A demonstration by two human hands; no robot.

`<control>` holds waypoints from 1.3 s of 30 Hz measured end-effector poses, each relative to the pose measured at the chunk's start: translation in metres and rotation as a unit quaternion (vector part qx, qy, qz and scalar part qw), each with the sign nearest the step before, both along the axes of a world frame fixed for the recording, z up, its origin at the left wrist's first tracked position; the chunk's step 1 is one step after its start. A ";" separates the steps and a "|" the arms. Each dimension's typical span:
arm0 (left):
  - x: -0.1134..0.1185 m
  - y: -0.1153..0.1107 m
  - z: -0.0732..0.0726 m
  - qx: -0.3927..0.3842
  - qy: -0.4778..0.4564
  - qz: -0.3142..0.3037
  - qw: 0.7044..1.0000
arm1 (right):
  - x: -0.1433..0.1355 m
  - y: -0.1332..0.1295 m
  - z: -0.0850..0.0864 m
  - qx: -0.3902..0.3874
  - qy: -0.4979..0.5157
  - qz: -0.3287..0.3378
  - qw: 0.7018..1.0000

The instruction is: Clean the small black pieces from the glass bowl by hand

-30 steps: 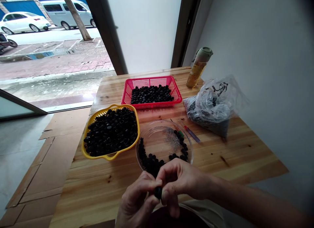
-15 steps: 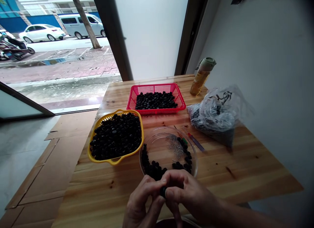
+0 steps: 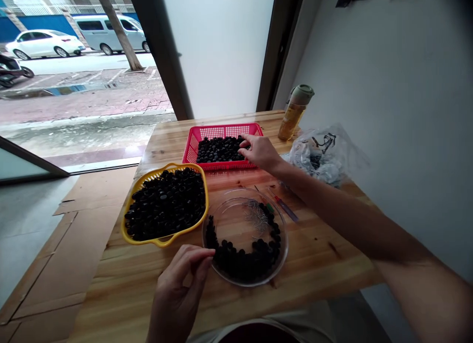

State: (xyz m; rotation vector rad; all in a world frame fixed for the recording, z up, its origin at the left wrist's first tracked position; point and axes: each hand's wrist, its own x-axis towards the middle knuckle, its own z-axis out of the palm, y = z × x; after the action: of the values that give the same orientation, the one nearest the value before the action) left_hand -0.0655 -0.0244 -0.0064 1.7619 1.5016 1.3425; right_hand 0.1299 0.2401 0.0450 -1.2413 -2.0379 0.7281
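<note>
On wooden table [image 3: 144,284] near frosted panel [image 3: 218,52]: red basket [image 3: 218,166] under right hand [image 3: 263,153], fingers parted; left hand [image 3: 176,289] pinched.

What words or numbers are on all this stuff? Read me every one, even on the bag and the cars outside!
There are none I can read.
Plastic bag: dark marks, too unclear to read as words.
White car and van: any writing is too small to read.
Bottle: no lettering I can make out.
Red basket and yellow basket: no writing visible.
</note>
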 end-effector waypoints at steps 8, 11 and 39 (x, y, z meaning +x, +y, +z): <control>0.002 0.024 0.012 0.073 0.134 -0.081 0.985 | 0.022 -0.118 -0.041 -0.035 -0.208 0.259 0.943; 0.004 0.033 0.019 0.072 0.144 -0.075 0.984 | 0.020 -0.131 -0.051 -0.041 -0.240 0.286 0.927; 0.066 0.103 -0.011 -0.140 0.393 -0.269 0.868 | 0.094 -0.178 -0.049 -0.266 0.411 0.075 0.869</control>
State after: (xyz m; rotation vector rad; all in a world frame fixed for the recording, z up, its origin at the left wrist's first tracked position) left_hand 0.0006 0.0783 -0.0175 2.4023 1.2832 0.0942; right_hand 0.2240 0.0617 -0.0045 -0.7989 -1.2481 1.6429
